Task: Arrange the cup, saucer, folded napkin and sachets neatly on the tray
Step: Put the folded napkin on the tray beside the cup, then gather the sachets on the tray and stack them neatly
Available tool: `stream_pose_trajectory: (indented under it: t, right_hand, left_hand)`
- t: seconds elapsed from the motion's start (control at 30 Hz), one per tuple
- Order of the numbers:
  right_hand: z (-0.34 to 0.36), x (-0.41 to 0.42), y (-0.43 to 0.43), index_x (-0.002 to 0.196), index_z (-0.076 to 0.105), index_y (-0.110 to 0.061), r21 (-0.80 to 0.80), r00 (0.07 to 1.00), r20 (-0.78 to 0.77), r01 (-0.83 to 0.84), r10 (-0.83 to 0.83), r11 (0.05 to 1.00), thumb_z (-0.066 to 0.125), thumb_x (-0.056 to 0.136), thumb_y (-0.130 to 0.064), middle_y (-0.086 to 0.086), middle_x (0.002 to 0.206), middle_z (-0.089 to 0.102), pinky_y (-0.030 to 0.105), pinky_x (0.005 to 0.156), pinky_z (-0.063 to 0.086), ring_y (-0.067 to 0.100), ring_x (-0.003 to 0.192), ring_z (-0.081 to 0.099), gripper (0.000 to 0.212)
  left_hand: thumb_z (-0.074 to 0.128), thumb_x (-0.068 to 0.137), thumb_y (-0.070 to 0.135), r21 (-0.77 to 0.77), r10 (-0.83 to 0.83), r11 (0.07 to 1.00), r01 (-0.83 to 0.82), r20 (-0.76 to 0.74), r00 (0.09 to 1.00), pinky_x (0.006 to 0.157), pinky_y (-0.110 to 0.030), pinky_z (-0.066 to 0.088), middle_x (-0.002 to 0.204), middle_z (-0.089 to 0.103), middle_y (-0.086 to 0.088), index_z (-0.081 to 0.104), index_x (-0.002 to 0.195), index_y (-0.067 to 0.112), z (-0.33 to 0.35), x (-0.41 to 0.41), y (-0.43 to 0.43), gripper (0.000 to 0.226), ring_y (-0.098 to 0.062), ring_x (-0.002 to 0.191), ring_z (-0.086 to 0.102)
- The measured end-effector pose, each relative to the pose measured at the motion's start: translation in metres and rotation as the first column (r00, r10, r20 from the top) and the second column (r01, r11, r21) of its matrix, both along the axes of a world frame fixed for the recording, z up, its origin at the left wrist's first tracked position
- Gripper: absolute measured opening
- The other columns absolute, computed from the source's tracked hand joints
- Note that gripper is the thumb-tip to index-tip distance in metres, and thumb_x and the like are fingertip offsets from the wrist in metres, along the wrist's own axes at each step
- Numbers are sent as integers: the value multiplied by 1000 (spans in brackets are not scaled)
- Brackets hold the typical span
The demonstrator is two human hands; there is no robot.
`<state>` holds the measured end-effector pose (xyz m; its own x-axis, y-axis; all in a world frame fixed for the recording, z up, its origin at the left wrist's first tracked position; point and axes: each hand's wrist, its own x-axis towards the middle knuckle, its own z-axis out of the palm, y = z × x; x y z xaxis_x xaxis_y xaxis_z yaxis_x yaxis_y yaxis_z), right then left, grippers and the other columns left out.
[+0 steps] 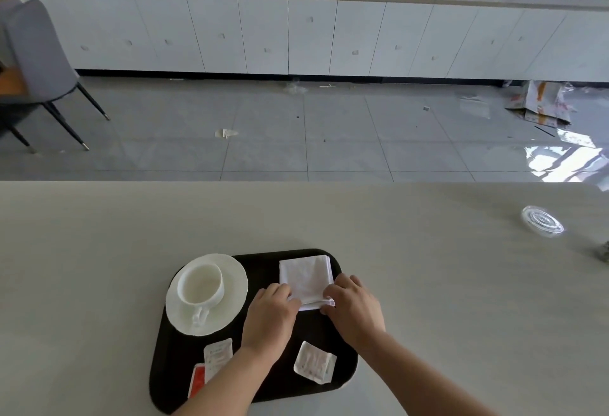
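Right now one dark tray point(174, 359) lies on the pale bench point(99, 250), and all the task's things are on it. One white cup point(200, 283) stands upright on one white saucer point(235, 270) at the tray's far left corner, its handle turned toward the person. One folded napkin point(304, 275), white and roughly square, lies at the far right of the tray.

Both hands are on the napkin's near edge. The left hand point(270, 310) curls its fingers over the near left corner, and the right hand point(354, 303) pinches the near right corner.

Three sachets show on the near half of the tray. A white sachet point(217, 354) and a red sachet point(197, 379) lie just beside each other at the left, partly hidden by the left forearm. A second white sachet point(314, 363) lies between the forearms.

One clear plastic lid point(542, 220) rests far off to the right on the bench.
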<state>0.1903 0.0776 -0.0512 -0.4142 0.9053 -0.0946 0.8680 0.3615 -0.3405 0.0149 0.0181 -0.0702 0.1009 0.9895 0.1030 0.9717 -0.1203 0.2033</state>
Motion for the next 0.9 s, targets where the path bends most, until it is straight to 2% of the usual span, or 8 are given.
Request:
stream_pose_trajectory:
  t: [0.17,0.27,0.37,0.5,0.57,0.67,0.8,0.9]
  right_hand:
    - [0,2,-2,104,63,-28,-9,1000,7,-9,10,1000,69,83,-37,-10,102,56,28,67,41,18,103,48,23]
    - [5,7,-6,112,61,-31,-12,1000,4,-14,14,1000,70,82,-41,-9,108,53,29,72,48,16,107,47,33]
    - [8,10,-19,107,63,-31,66,998,-64,34,-30,997,70,81,-38,-12,103,56,29,64,50,14,103,50,28]
    - [8,-5,-47,78,69,-27,103,987,-160,16,1,995,74,79,-25,-13,81,61,26,50,45,13,83,58,5]
    - [8,-20,-59,83,71,-26,73,986,-143,-75,85,994,70,82,-29,-11,84,64,26,58,46,15,86,61,3]
    - [10,-43,-71,105,68,-25,-4,985,-76,-158,157,988,58,90,-44,-8,100,65,29,76,50,16,97,58,26]
    - [15,-69,-76,110,64,-23,-7,982,-21,-188,188,982,57,92,-42,-5,104,62,29,74,48,18,97,56,27]
    - [18,-66,-79,120,58,-25,-66,972,127,-188,195,980,64,88,-40,-1,116,58,33,83,49,22,106,54,36]
  left_hand:
    - [79,63,7,-11,-1,1000,2,67,998,73,-28,54,84,62,4,72,89,21,8,3,-8,30,-15,78,60]
    - [76,67,9,9,57,998,-59,156,986,79,-28,55,94,64,4,70,101,20,18,0,-23,36,-14,89,62]
    - [73,71,10,16,162,985,-170,229,960,70,-29,54,90,61,6,69,101,20,23,-16,-59,32,-13,82,60]
    - [83,65,12,-16,369,927,-374,211,905,58,-35,49,75,55,7,71,87,21,12,-54,-115,26,-18,66,54]
    - [88,61,21,-90,457,890,-448,183,871,57,-36,48,74,52,7,70,89,23,7,-69,-130,33,-20,65,51]
    - [90,57,37,-166,500,861,-482,95,861,57,-37,49,82,56,0,70,101,17,3,-75,-135,51,-23,70,54]
    - [91,49,44,-187,531,836,-515,47,846,55,-37,47,78,53,-4,70,88,14,8,-67,-124,53,-27,68,53]
    - [90,43,40,-215,601,791,-573,91,794,60,-37,46,79,51,-2,69,83,17,8,-63,-118,51,-27,72,52]
